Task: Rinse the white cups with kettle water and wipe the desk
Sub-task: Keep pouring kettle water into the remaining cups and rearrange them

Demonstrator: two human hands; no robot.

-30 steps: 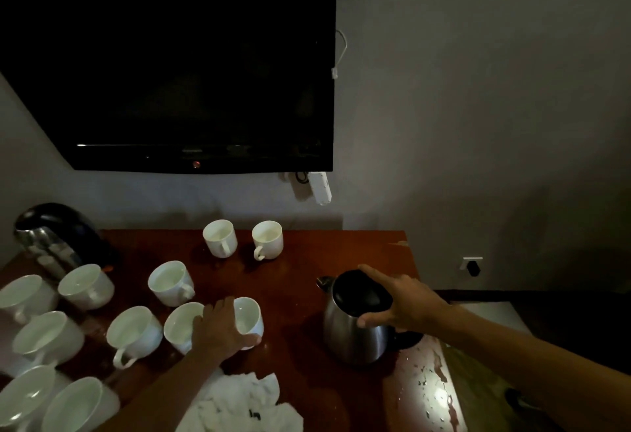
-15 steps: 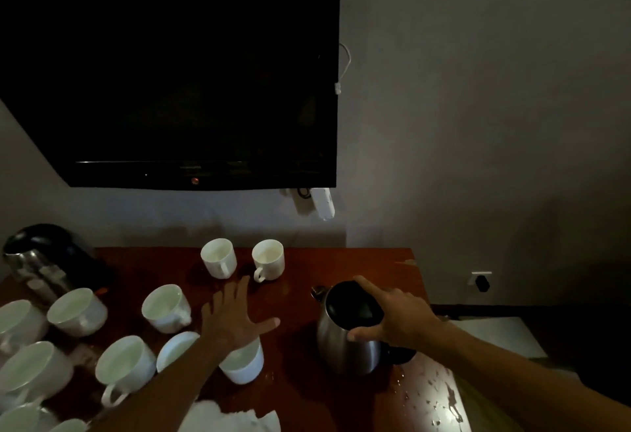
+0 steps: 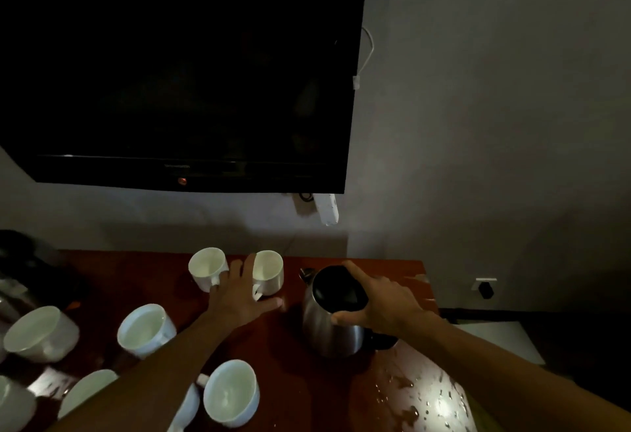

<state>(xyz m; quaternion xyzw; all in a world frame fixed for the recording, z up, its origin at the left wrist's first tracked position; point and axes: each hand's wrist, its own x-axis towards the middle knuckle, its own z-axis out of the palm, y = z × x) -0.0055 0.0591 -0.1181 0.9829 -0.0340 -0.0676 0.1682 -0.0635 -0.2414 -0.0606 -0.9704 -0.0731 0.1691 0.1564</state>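
A: Head view's dark. What's hard to read?

B: Lots. Left edge cuts off a black appliance (image 3: 24, 271), can't tell what it is. Bottom-left cups (image 3: 41, 332) are partly out of frame, and the left forearm covers one cup (image 3: 85, 390) plus part of another. TV (image 3: 177, 69) up top is just a black slab w/ a small red light. Kettle (image 3: 336, 315) base & handle are hidden behind the right hand (image 3: 382, 305).

A: Hands?

B: Left hand (image 3: 239, 298) is open, fingers spread flat, reaching btwn the two back cups: one (image 3: 206, 269) at its fingertips' left, the other (image 3: 269, 273) just right of them, its handle partly behind the fingers. Holding nothing. Can't tell if it touches either cup. Right hand lies over the kettle's black lid, index finger straight, thumb against the steel side; fingers relaxed, no clear grip.

A: Vs. earlier?

B: 1 s ago the left hand was wrapped round a near cup; that cup (image 3: 232, 390) now stands free at the front of the tabletop (image 3: 300, 380). Hand has gone fwd to the back pair. Right hand is unchanged on the kettle. Water drops (image 3: 433, 401) remain front right.
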